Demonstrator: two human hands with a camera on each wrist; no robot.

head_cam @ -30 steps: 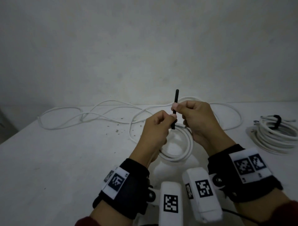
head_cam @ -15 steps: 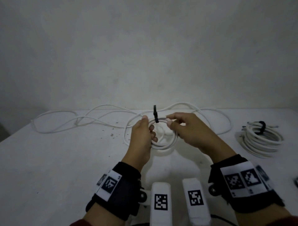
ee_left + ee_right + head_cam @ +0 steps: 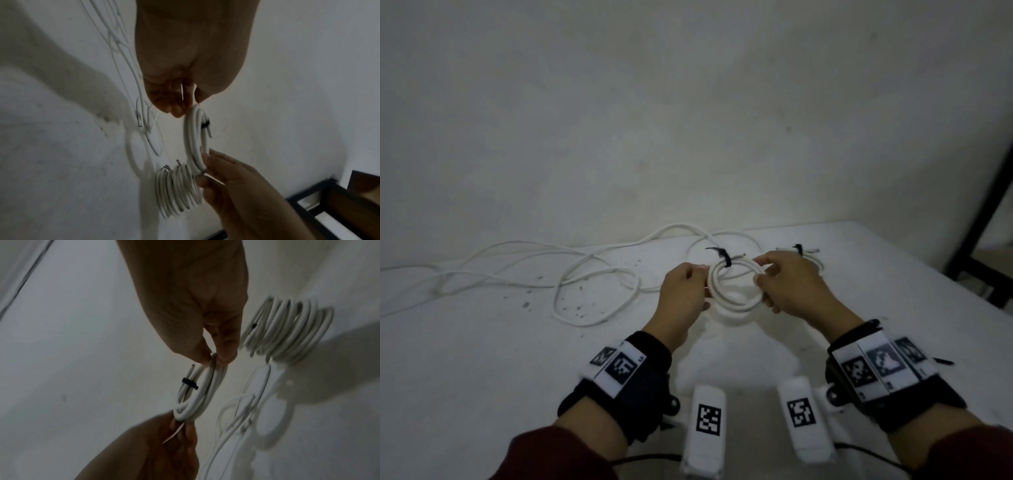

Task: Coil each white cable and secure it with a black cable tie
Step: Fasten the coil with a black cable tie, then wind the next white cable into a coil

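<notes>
Between both hands: coiled cable (image 3: 734,287), black tie (image 3: 723,257) wrapped on | left hand (image 3: 681,298), right hand (image 3: 789,287) pinch its sides | earlier tie stood upright, unwrapped | second tied coil (image 3: 813,260) behind right hand on tabletop (image 3: 482,342)

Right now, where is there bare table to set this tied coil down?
Bare table lies near-left, in front of the loose cable. Another patch lies right, between the right hand and the table edge. Crowded: behind the coil, where the finished bundle sits.
</notes>
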